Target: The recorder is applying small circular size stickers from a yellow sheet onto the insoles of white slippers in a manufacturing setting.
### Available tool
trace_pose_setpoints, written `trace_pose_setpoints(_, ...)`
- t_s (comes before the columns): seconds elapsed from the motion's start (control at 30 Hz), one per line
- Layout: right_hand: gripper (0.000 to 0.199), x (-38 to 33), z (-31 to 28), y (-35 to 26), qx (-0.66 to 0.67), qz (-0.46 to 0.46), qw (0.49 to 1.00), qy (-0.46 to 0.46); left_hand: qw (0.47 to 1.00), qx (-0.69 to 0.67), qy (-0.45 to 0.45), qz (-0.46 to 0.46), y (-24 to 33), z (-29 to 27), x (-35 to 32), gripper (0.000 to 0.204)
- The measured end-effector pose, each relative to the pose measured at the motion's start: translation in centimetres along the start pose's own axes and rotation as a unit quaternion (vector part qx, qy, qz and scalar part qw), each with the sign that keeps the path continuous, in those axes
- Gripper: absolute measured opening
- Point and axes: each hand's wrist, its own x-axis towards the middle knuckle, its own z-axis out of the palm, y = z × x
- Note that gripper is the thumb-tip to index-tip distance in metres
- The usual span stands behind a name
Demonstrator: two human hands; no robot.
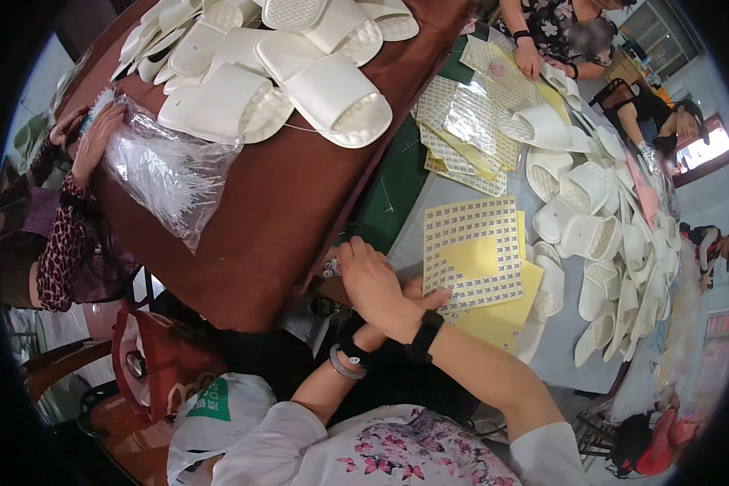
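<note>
My arms cross in front of me, the right one on top. My right hand (370,279) reaches left to the edge of the brown table, its fingers curled down. Small pale bits (330,267) show by its fingertips, too small to name. Partly covered by it, my left hand (427,296) extends to the right, its fingers closed at the lower left edge of a sticker sheet (471,212). This sheet carries rows of small printed labels, with a bare yellow patch in the middle. Yellow backing sheets (506,322) lie beneath it.
White slippers are piled on the brown table (259,202) and, as another slipper heap (595,235), on the right. More sticker sheets (470,113) lie beyond mine. At left, a person's hands (97,138) touch a plastic bag (170,170); another person's hand (528,61) works at the far side.
</note>
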Motion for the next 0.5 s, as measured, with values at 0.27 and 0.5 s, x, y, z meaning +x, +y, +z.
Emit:
trace_pose_setpoints(0.27, 0.013, -0.1, 0.1, -0.4, 0.041, 0.022, 0.999, 0.004, 0.999, -0.037, 0.005, -0.017, 2.7, 0.0, -0.8, 0.04)
trace_pose_setpoints(0.5, 0.012, -4.0, -6.5, 0.3, 0.323, 0.015, 0.943, 0.077, 0.966, 0.239, 0.024, 0.096, 5.1, -1.3, -2.7, 0.031)
